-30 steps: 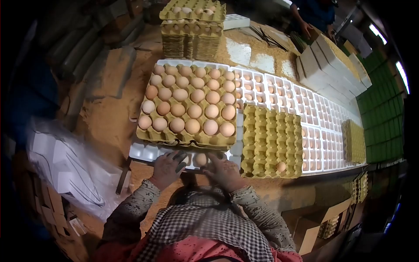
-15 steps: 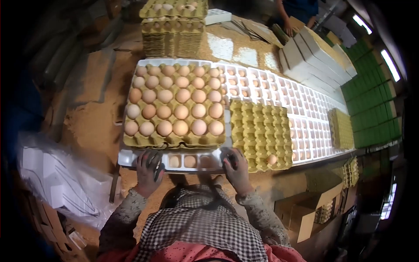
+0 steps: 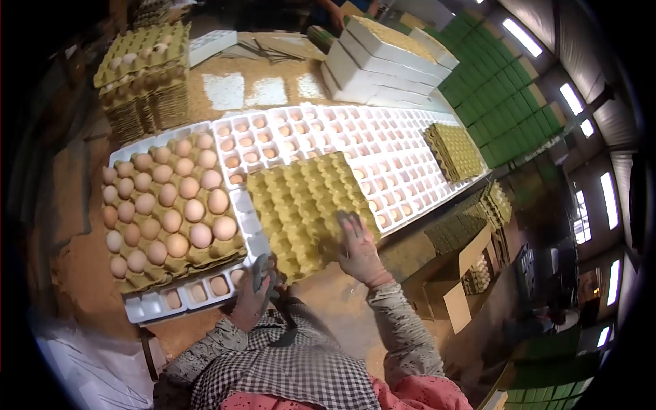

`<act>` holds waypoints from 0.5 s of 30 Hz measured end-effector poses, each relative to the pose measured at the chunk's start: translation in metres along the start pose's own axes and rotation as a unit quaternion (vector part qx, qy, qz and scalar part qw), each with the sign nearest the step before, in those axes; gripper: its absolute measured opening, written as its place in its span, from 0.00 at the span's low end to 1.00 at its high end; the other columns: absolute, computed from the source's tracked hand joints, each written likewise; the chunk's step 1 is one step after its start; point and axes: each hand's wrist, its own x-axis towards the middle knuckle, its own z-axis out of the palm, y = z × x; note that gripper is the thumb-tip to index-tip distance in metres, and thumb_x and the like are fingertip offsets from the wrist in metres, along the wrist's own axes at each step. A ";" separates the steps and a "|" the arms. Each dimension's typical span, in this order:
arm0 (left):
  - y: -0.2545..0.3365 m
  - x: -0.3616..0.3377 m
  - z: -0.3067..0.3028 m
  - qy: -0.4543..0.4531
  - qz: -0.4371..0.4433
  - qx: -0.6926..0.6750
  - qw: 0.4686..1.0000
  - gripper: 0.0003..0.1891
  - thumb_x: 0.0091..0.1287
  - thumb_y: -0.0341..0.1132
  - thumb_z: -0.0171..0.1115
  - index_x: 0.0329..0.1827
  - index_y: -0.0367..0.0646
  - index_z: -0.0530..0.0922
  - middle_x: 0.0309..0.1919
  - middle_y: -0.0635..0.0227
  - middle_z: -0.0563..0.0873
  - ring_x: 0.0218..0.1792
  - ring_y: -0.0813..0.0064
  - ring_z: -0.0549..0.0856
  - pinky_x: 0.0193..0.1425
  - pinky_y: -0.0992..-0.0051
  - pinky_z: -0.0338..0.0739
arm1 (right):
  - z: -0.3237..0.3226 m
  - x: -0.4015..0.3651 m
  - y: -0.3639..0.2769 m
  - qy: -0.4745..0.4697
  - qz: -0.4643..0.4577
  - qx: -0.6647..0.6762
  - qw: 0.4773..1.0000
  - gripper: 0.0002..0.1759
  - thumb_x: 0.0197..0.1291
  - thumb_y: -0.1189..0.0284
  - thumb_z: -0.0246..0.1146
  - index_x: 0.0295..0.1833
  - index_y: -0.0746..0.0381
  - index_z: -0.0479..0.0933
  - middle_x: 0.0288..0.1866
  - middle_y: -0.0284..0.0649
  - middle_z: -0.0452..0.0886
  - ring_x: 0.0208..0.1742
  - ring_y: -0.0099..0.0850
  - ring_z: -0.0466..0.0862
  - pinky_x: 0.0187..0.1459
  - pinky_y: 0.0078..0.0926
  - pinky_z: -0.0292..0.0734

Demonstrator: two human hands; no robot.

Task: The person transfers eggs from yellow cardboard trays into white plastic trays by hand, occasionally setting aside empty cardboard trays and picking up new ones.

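Note:
My right hand (image 3: 357, 251) lies palm down on the near right part of an empty yellow-green pulp egg tray (image 3: 301, 195), fingers curled over its cups; whatever is under them is hidden. My left hand (image 3: 254, 297) rests at the near right corner of a white plastic tray (image 3: 147, 307), fingers loosely apart and holding nothing. On that white tray sits a pulp tray (image 3: 171, 275) full of brown eggs, and a few eggs lie in the white tray's front row.
A long run of white trays (image 3: 389, 147) holding eggs stretches right. Stacked pulp trays (image 3: 147, 82) stand back left, another stack (image 3: 454, 147) at right, white boxes (image 3: 383, 55) behind. A cardboard box (image 3: 458, 287) sits below the table edge. Another person's arm (image 3: 333, 9) shows at the top.
My view has swung right. My right hand left the white tray's front edge and moved onto the empty pulp tray, covering where a lone egg lay. My left hand shifted right along the white tray.

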 end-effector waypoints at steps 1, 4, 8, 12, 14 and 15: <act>0.010 0.006 0.011 0.005 -0.049 -0.010 0.999 0.24 0.75 0.30 0.49 0.73 0.43 0.60 0.58 0.65 0.75 0.47 0.76 0.81 0.39 0.79 0.79 | 0.001 -0.007 0.018 -0.060 -0.029 -0.032 0.997 0.31 0.52 0.74 0.63 0.65 0.57 0.67 0.55 0.52 0.75 0.65 0.54 0.67 0.66 0.50 0.63; -0.044 0.054 -0.001 0.090 -0.016 0.267 0.959 0.25 0.72 0.36 0.56 0.69 0.37 0.64 0.57 0.52 0.76 0.52 0.62 0.81 0.53 0.66 0.78 | 0.011 -0.017 0.050 -0.139 -0.135 -0.122 0.973 0.32 0.53 0.73 0.63 0.66 0.59 0.67 0.57 0.52 0.75 0.65 0.52 0.68 0.68 0.48 0.62; -0.019 0.074 0.010 0.087 0.035 0.165 0.982 0.27 0.66 0.33 0.63 0.64 0.30 0.65 0.57 0.53 0.76 0.55 0.65 0.76 0.59 0.71 0.70 | -0.014 0.002 0.083 -0.160 -0.109 0.055 0.980 0.31 0.56 0.71 0.65 0.66 0.60 0.66 0.59 0.46 0.75 0.61 0.40 0.76 0.67 0.40 0.67; 0.039 0.062 0.054 0.094 0.044 0.031 0.994 0.24 0.68 0.28 0.58 0.65 0.32 0.65 0.57 0.62 0.76 0.55 0.74 0.77 0.59 0.77 0.71 | -0.048 0.017 0.119 -0.036 0.253 0.677 0.691 0.26 0.71 0.64 0.56 0.67 0.65 0.62 0.56 0.43 0.74 0.53 0.33 0.81 0.56 0.26 0.77; 0.047 0.073 0.075 0.093 0.057 0.006 0.994 0.24 0.69 0.27 0.56 0.67 0.33 0.63 0.57 0.62 0.77 0.55 0.73 0.77 0.59 0.76 0.73 | -0.065 0.024 0.151 -0.023 0.208 0.774 0.598 0.30 0.71 0.58 0.53 0.71 0.64 0.58 0.60 0.47 0.73 0.59 0.38 0.79 0.59 0.37 0.75; 0.047 0.090 0.092 0.096 0.068 0.009 0.993 0.24 0.69 0.27 0.56 0.67 0.33 0.63 0.57 0.62 0.77 0.55 0.73 0.77 0.59 0.76 0.73 | -0.077 0.028 0.164 -0.008 0.203 0.796 0.570 0.30 0.72 0.58 0.52 0.71 0.65 0.57 0.60 0.48 0.73 0.58 0.38 0.79 0.59 0.37 0.75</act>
